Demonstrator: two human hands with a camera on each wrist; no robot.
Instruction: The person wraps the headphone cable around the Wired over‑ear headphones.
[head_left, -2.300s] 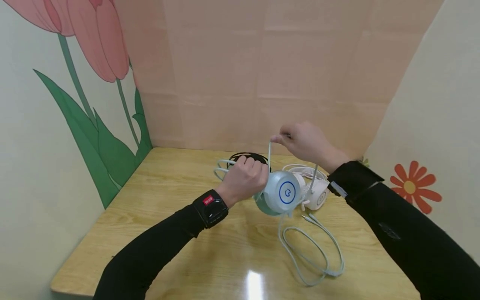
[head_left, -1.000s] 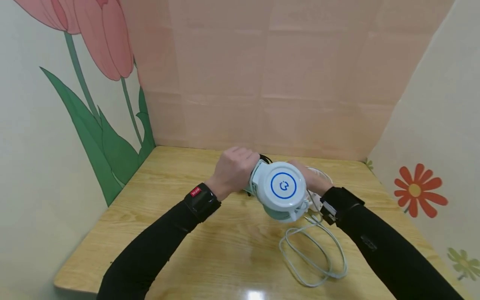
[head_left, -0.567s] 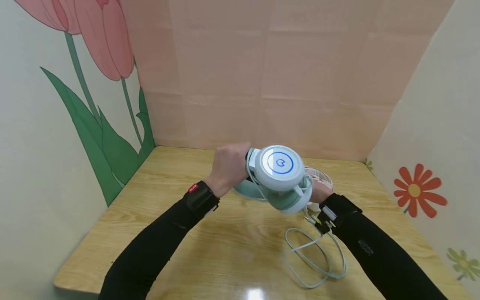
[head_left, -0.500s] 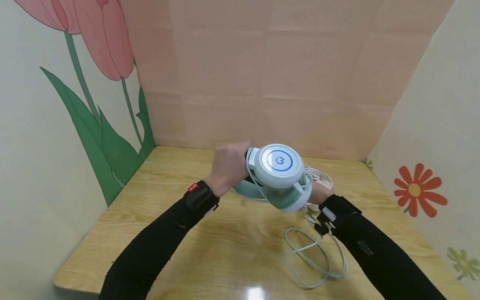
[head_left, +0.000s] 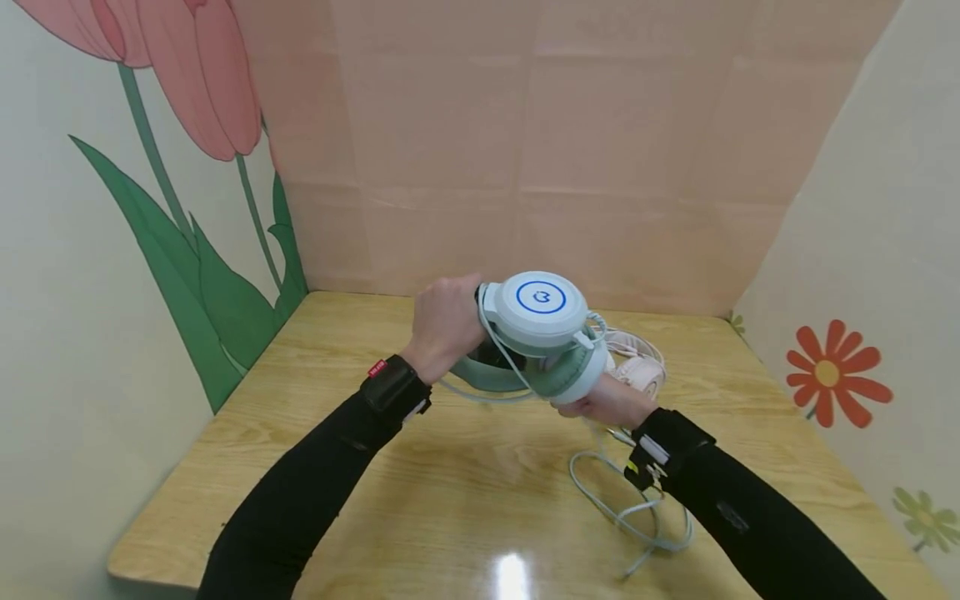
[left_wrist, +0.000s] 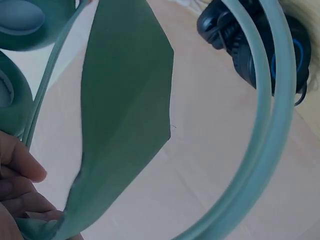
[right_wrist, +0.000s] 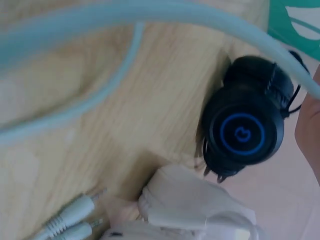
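Note:
Light teal over-ear headphones (head_left: 542, 310) hang above the table, upper ear cup tilted upward. My left hand (head_left: 447, 323) grips their headband (left_wrist: 120, 105), its fingers (left_wrist: 22, 157) curled at the band's lower end in the left wrist view. A pale cable (head_left: 504, 354) runs across the headphones in loops. My right hand (head_left: 603, 402) is below the lower ear cup, holding the cable; its fingertips are mostly hidden. In the right wrist view the cable (right_wrist: 235, 22) passes up to that hand (right_wrist: 309, 132). The cable's slack (head_left: 581, 482) lies on the table.
White headphones (head_left: 639, 371) with a coiled cord lie behind my right hand. Black headphones (right_wrist: 242, 127) lie near them, mostly blocked in the head view. Cable plugs (right_wrist: 75, 212) rest on the wooden table (head_left: 420, 517). A pink-covered wall (head_left: 517, 167) stands behind.
The right hand came down from above, passed behind the headphones and emerged underneath. The headphones rose, shifted left and tilted. More cable now crosses them, and the loop on the table has been pulled smaller.

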